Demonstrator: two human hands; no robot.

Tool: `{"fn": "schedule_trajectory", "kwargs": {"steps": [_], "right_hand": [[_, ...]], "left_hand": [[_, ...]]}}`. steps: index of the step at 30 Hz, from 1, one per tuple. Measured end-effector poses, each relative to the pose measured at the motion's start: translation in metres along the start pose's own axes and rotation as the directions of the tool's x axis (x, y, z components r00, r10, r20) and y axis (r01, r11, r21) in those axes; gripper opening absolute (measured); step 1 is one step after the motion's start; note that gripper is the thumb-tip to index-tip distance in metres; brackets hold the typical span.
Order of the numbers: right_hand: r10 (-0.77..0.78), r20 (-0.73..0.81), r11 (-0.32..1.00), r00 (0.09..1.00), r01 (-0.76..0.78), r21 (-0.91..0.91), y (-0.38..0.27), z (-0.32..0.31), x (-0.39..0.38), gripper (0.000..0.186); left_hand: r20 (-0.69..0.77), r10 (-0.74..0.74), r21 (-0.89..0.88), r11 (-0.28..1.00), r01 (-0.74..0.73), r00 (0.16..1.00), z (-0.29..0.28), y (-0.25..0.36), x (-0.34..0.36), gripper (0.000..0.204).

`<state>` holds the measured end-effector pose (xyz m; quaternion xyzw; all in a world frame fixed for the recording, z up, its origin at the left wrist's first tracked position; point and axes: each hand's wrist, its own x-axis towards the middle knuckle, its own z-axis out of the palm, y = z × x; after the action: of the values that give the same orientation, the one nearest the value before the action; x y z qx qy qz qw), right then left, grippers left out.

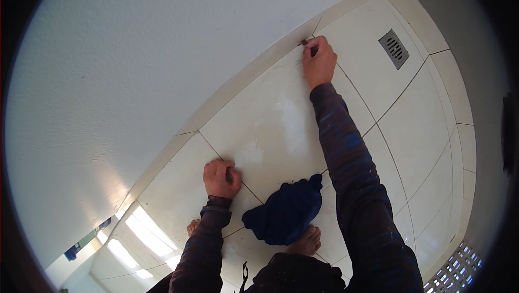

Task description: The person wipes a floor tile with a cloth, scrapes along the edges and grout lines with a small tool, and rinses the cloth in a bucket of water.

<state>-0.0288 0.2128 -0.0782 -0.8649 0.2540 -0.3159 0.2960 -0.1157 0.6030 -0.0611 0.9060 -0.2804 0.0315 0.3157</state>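
Note:
My right hand (320,61) reaches to the floor's far edge, where the tile meets the skirting. Its fingers pinch a small dark brown piece (304,42), too small to name, close to the skirting tile. On the floor nearer to me, my left hand (220,178) rests curled in a loose fist, with nothing showing in it. A crumpled dark blue cloth (285,213) lies between my forearms, in front of my foot (308,240). Whitish smears (293,125) mark the beige floor tile (259,117) between the two hands.
A white wall (135,49) rises along the left, with a tile skirting (238,84) at its foot. A square metal floor drain (393,49) lies at the far right. A perforated block panel (457,271) shows at the lower right; light patches (151,232) shine at the lower left.

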Motion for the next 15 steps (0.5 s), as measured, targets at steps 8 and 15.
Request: {"fn": "schedule_trajectory", "kwargs": {"steps": [8,15], "right_hand": [[0.345,-0.164,0.925,0.924,-0.305,0.227,-0.041,0.025,-0.018,0.026],[0.462,-0.422,0.851,0.780,-0.523,-0.035,-0.038,0.036,0.005,0.024]], "left_hand": [[-0.003,0.003,0.030,1.000,-0.003,1.000,0.000,-0.004,-0.002,0.020],[0.019,0.008,-0.001,1.000,-0.008,1.000,0.007,0.003,-0.001,0.020]]}}
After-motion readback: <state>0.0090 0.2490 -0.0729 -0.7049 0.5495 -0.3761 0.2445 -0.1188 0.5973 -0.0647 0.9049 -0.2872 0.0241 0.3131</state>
